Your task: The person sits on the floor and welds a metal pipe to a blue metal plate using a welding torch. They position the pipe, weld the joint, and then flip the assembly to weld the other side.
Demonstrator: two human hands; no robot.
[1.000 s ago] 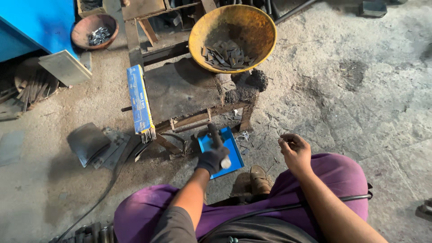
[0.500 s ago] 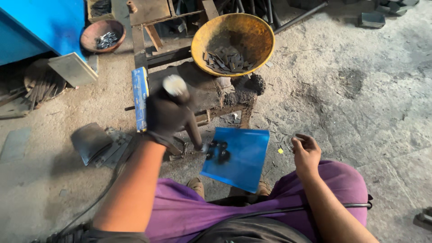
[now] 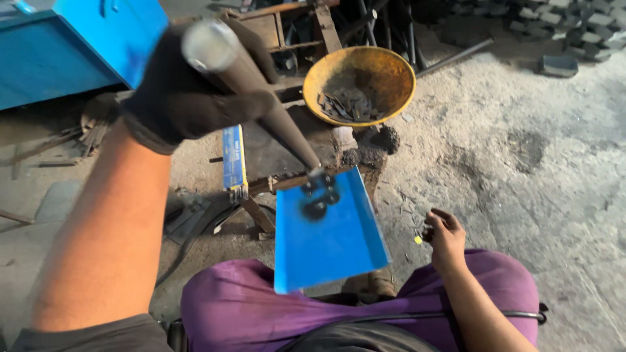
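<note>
A: What's held up at 10 o'clock?

B: A dark tapered handle (image 3: 261,98) is gripped tight by the gloved left hand (image 3: 189,85); a blue scoop tray (image 3: 326,238) hangs off its far end, over the purple-clad lap.

A: And the right hand (image 3: 447,238)?

B: Bare, at 4 o'clock, fingers loosely curled, nothing held. A yellow bowl (image 3: 391,78) of scraps is seen at 12.

A blue scoop (image 3: 329,238) with a long dark handle (image 3: 261,104) is held raised above the purple-clad lap, its handle running up toward eleven o'clock. The blade is a flat blue sheet with upturned side edges, tilted so that its wide front edge points toward six o'clock. A dark bracket with bolts (image 3: 318,194) is seen at the blade's top, where the handle is fixed, and the handle's pale butt end (image 3: 208,45) is blurred.
</note>
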